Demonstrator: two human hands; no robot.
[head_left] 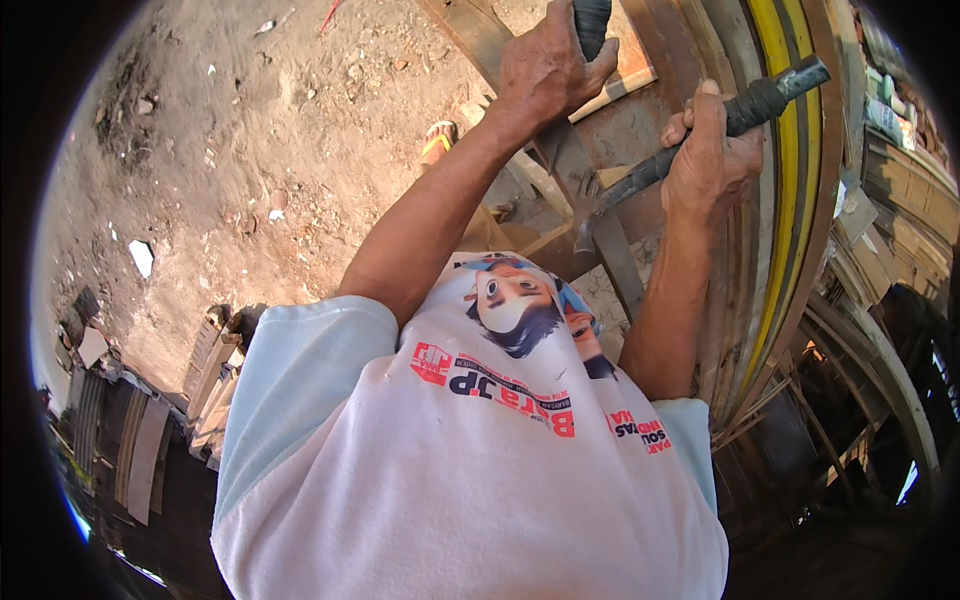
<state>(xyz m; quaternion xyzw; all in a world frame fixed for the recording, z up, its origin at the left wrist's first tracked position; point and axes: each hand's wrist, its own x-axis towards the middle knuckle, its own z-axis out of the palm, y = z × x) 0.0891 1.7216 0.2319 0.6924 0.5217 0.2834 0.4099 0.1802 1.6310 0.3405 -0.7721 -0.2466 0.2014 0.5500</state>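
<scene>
A dark metal hammer-like tool with a black-wrapped handle point(645, 178) is held aslant above the woodwork, its handle end pointed to the upper right and its head to the lower left; whether the head touches wood cannot be told. Bare brown ground strewn with debris point(250, 160) is spread across the left side. On the right, long curved brown planks point(735, 300) are bordered by a curved yellow-and-black striped band point(788, 160). Between ground and planks, a dark wooden frame point(618, 260) is seen beneath the tool. The tool's handle is gripped by the right hand point(712, 155), its fingers wrapped round. By the left hand point(555, 65), a black ridged grip point(592, 22) is firmly clasped, its far end cut off by the upper edge. A yellow-strapped sandal point(438, 145) is worn on a foot near the left forearm. On the ground, a flat white scrap point(141, 258) is seen.
</scene>
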